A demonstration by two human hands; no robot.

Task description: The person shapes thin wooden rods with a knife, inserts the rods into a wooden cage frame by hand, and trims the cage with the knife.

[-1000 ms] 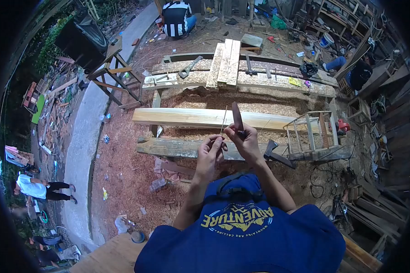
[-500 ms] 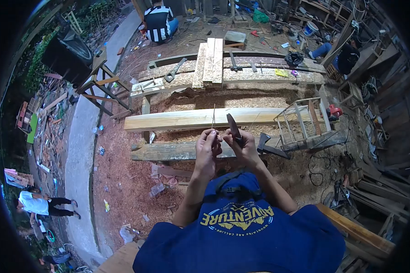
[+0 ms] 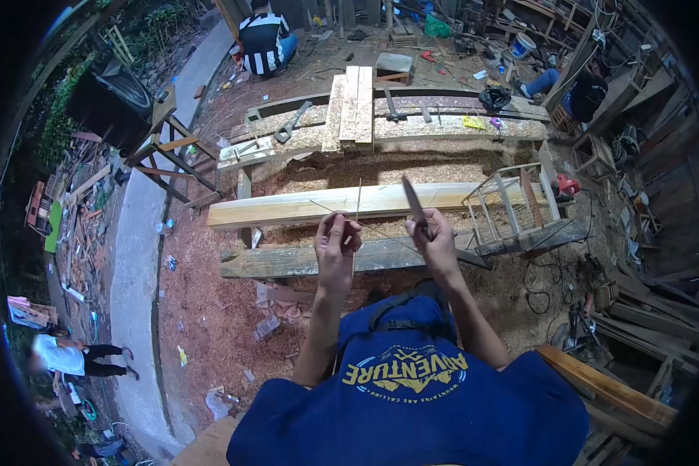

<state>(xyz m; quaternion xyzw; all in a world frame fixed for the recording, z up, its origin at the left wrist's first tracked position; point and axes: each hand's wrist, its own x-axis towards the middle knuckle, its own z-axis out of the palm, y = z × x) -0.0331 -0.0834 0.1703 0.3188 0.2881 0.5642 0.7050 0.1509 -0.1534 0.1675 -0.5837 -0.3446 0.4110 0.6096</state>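
My left hand [image 3: 336, 247] pinches thin wooden sticks [image 3: 359, 199]; one points upward and another slants off to the left. To its right, my right hand [image 3: 436, 242] is closed around a dark knife [image 3: 415, 203], its blade pointing up and slightly left. A gap now separates the two hands. Both are above the weathered beam [image 3: 279, 259], with the pale planed beam [image 3: 287, 208] just beyond them. A small frame of thin sticks [image 3: 512, 208] stands on the beams to the right of my right hand.
Stacked boards [image 3: 349, 109], a hammer [image 3: 391, 106] and a large wrench [image 3: 293, 124] lie on the far bench. A person in stripes [image 3: 264, 43] crouches beyond, another sits at upper right, and one in white [image 3: 60, 355] is at left. A black speaker [image 3: 113, 97] stands upper left.
My hands have moved apart, the left one to the left and the right one to the right with the knife. A slanting stick now shows at my left hand. The view has shifted slightly.
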